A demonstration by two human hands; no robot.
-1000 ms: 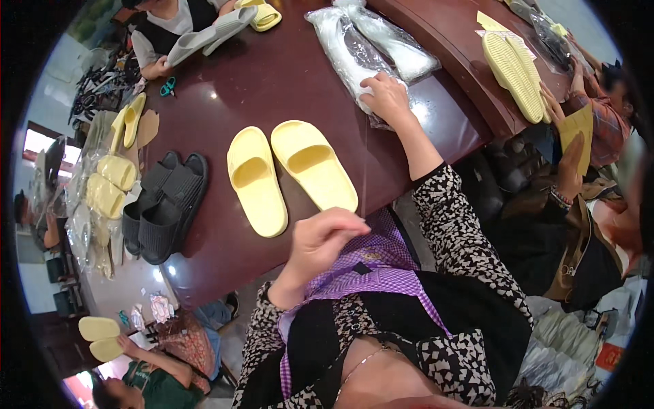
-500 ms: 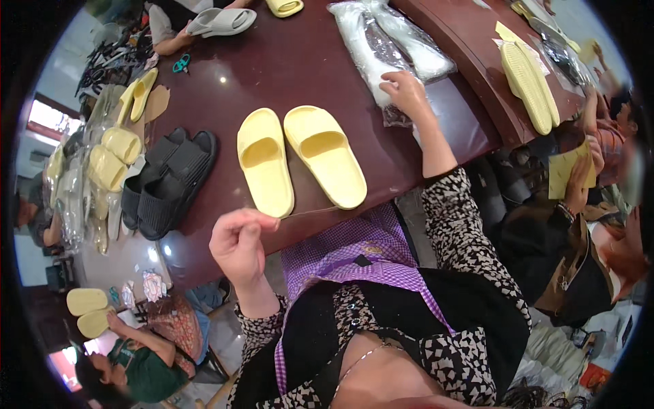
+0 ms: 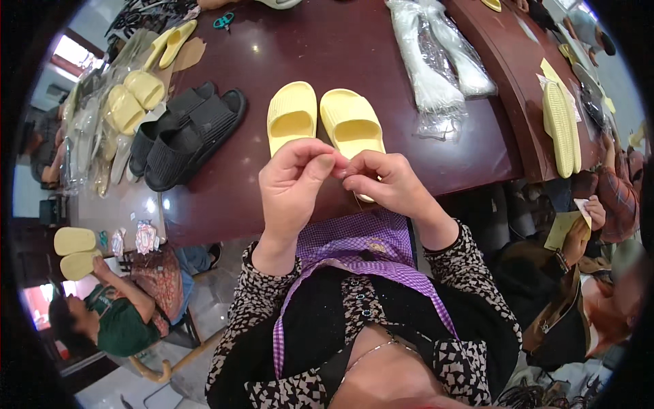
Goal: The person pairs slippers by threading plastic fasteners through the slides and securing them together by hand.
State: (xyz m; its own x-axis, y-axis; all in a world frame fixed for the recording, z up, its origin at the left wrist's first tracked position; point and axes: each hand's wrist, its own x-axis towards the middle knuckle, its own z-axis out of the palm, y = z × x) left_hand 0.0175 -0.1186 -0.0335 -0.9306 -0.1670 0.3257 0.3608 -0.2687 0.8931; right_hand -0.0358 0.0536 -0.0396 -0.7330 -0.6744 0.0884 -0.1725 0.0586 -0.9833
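My left hand (image 3: pixel 293 184) and my right hand (image 3: pixel 390 184) meet above the table's near edge, thumbs and fingers pinched together. Whatever lies between the fingertips is too small to make out. Just beyond them, a pair of yellow slide slippers rests on the table, toes pointing away from me: the left slipper (image 3: pixel 291 102) and the right slipper (image 3: pixel 349 109). My hands partly cover both heels.
The dark red table (image 3: pixel 327 48) holds black slippers (image 3: pixel 194 140) at left, bagged yellow slippers (image 3: pixel 126 109) beyond them, and clear plastic bags (image 3: pixel 436 95) at right. Teal scissors (image 3: pixel 223 20) lie farther back. More yellow slippers (image 3: pixel 562 129) stand on the right-hand table. Co-workers sit at both sides.
My right hand has come left from the plastic bags to meet my left hand, which has moved right and up. The view has shifted, and the gray slippers at the back are mostly out of sight.
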